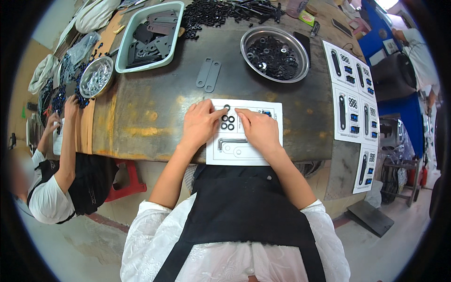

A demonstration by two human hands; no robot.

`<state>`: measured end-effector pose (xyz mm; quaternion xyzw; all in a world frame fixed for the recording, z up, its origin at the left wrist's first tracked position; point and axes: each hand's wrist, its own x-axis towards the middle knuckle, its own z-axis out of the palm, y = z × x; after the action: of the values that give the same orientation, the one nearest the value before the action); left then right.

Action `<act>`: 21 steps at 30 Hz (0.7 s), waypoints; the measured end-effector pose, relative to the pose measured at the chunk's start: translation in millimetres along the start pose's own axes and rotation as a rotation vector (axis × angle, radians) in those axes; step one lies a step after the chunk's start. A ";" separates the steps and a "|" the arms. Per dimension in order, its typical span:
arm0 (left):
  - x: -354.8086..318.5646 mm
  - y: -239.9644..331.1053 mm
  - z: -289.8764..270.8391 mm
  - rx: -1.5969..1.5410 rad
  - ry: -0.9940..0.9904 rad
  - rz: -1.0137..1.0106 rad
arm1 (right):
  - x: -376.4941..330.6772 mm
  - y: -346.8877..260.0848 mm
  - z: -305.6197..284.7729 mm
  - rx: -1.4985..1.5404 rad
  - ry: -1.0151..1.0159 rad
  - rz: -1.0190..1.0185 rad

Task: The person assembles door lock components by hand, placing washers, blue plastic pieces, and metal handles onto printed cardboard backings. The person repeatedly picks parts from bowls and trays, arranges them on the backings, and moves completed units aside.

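Both of my hands rest flat-ish on the white template sheet (244, 155), fingers loosely extended rather than closed around anything. My left hand (199, 124) points its index fingertip toward the small black washers (228, 122) from the left, and my right hand (258, 129) brings its index fingertip in from the right, so the washers sit in the narrow gap between the two fingertips. I count a small cluster of rings there, one a little above the others; whether either fingertip actually touches a ring I cannot tell. Neither hand holds anything. Lower on the sheet, just below my hands, a grey hex key (231, 141) lies over its printed outline. Farther up the worn table (155, 108), two flat grey slotted plates (208, 74) lie side by side, well apart from my hands. Beyond them to the right stands a round metal bowl (249, 56) filled with more black washers, and to the left a pale green tray (123, 56) of dark flat parts. More printed sheets (352, 94) line the right edge. Another person's hand (71, 105) works at the table's left end.
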<state>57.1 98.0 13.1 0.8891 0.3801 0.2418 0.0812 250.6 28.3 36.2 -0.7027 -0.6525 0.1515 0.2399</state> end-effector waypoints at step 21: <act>-12.5 6.1 3.8 -0.011 0.004 -0.071 | 4.8 7.1 12.8 -0.044 -0.018 -0.116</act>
<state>55.4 84.9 7.2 0.8741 0.4104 0.2426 0.0936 250.3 34.6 22.2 -0.6675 -0.6974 0.1294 0.2266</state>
